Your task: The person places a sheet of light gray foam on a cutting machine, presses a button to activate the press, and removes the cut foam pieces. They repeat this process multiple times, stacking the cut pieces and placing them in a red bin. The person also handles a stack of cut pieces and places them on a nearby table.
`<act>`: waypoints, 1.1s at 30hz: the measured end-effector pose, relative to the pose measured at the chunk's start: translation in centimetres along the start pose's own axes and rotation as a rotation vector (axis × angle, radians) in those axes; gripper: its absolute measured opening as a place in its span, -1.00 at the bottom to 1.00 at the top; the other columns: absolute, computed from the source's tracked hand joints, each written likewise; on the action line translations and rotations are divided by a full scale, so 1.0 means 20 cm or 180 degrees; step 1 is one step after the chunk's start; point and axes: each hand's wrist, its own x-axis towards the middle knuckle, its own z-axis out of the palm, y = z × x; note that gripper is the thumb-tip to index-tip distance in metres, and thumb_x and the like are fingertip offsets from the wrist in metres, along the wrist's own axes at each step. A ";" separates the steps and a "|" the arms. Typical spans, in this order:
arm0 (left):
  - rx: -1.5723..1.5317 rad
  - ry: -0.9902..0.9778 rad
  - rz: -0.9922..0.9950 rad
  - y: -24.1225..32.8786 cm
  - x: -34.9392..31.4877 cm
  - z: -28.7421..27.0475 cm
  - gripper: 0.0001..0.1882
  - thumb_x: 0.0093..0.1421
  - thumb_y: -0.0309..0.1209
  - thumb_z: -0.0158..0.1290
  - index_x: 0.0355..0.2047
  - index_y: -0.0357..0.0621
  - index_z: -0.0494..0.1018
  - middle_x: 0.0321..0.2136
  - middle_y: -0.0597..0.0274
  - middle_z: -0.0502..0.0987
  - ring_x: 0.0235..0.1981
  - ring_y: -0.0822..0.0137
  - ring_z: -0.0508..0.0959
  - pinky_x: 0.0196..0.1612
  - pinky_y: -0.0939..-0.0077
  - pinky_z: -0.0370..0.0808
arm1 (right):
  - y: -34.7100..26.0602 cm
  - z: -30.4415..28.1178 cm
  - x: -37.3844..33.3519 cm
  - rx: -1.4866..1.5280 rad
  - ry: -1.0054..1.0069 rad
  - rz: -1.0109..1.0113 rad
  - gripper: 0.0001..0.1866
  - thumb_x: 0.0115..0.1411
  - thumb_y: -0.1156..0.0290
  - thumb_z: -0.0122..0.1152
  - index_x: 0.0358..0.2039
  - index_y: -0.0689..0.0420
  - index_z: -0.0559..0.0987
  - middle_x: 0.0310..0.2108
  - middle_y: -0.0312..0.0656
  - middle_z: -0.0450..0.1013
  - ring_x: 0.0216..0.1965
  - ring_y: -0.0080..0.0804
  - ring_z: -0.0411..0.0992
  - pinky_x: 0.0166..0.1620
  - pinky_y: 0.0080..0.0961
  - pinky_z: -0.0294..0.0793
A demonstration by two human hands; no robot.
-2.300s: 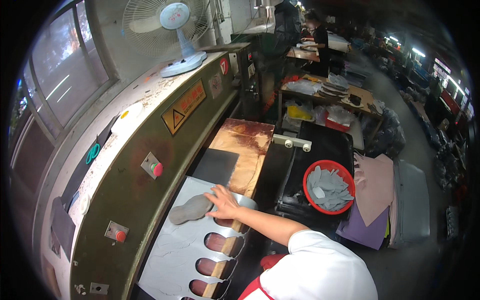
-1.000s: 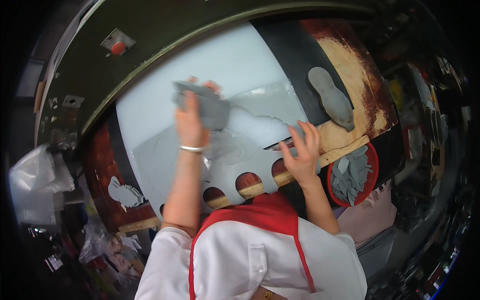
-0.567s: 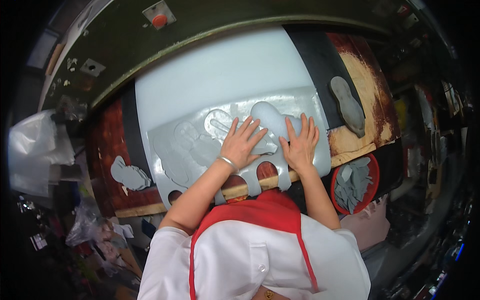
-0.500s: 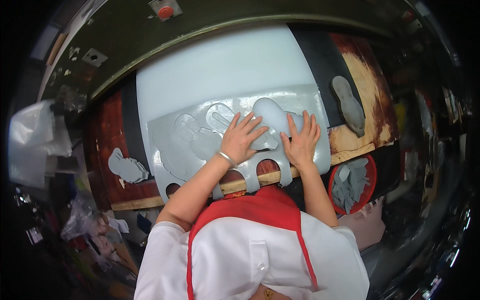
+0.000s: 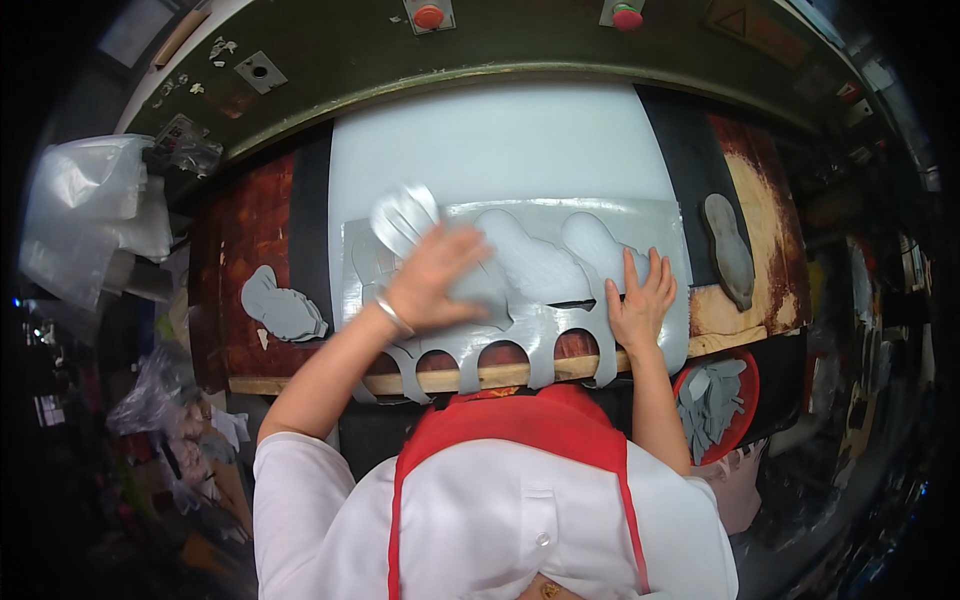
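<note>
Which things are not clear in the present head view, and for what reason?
Head view:
Left hand: blurred, so its grip is unclear.
Grey piece beyond it: blurred; its outline is smeared.
Red basin: scraps hide its bottom.
Orange-red button's plate: cut off by upper edge.

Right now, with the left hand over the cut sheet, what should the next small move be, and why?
Probably ease the blurred sole-shaped piece clear of the grey sheet with the left hand: that hand is at the piece, the right hand lies spread where it could brace the sheet, and two neighbouring cutouts already stand open.
</note>
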 end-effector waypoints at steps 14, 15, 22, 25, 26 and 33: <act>-0.4102 0.3220 -0.1915 -0.35 -0.11 -0.12 -0.53 0.12 -0.44 0.18 0.02 -0.22 0.31 -0.09 0.18 0.44 -0.15 0.26 0.51 -0.06 0.29 0.50 | 0.00 0.01 -0.02 0.0053 0.0225 -0.0128 -0.44 0.15 0.10 0.11 0.16 -0.02 0.39 0.23 0.09 0.10 0.25 0.14 0.01 0.25 0.05 -0.09; -0.4226 0.3491 -0.1732 -0.39 -0.15 -0.27 -0.58 0.15 -0.51 0.12 0.02 -0.22 0.32 -0.12 0.18 0.46 -0.15 0.26 0.52 -0.03 0.30 0.49 | 0.00 0.01 -0.02 0.0027 0.0236 -0.0126 -0.44 0.15 0.09 0.11 0.16 -0.02 0.39 0.23 0.08 0.11 0.25 0.14 0.01 0.25 0.05 -0.09; -0.0530 0.1483 -0.0752 -0.33 -0.42 -0.56 -0.46 -0.16 -0.63 0.20 -0.07 -0.10 0.50 -0.20 0.14 0.59 -0.13 0.21 0.58 0.04 0.38 0.48 | 0.00 0.03 -0.02 -0.0063 0.0279 -0.0133 -0.43 0.13 0.11 0.13 0.16 -0.03 0.38 0.22 0.08 0.12 0.25 0.13 0.02 0.25 0.03 -0.10; -0.0078 -0.0490 0.0240 -0.24 -0.50 -0.24 -0.16 -0.30 -0.33 0.34 0.11 0.04 0.36 0.10 0.03 0.37 0.16 0.05 0.35 0.26 -0.04 0.18 | 0.02 0.06 -0.04 -0.0129 0.0339 -0.0207 -0.43 0.12 0.12 0.14 0.16 -0.03 0.38 0.22 0.09 0.12 0.25 0.14 0.03 0.24 0.07 -0.08; 0.0045 -0.1090 0.0264 -0.24 -0.52 -0.15 -0.11 -0.32 -0.26 0.36 0.14 0.07 0.33 0.20 -0.03 0.23 0.22 0.00 0.25 0.28 -0.12 0.07 | 0.03 0.08 -0.05 -0.0152 0.0345 -0.0177 -0.41 0.10 0.13 0.16 0.16 -0.04 0.39 0.21 0.10 0.14 0.23 0.15 0.05 0.22 0.09 -0.03; 0.0516 -0.1161 0.0421 -0.44 -0.62 -0.10 -0.05 -0.34 0.03 0.33 0.17 0.30 0.31 -0.02 -0.09 0.28 0.07 -0.09 0.28 0.20 -0.26 0.04 | 0.01 0.22 -0.01 -0.0013 0.0696 0.0011 -0.32 -0.08 0.08 0.27 0.14 -0.16 0.41 0.19 0.11 0.19 0.20 0.17 0.16 0.16 0.15 0.14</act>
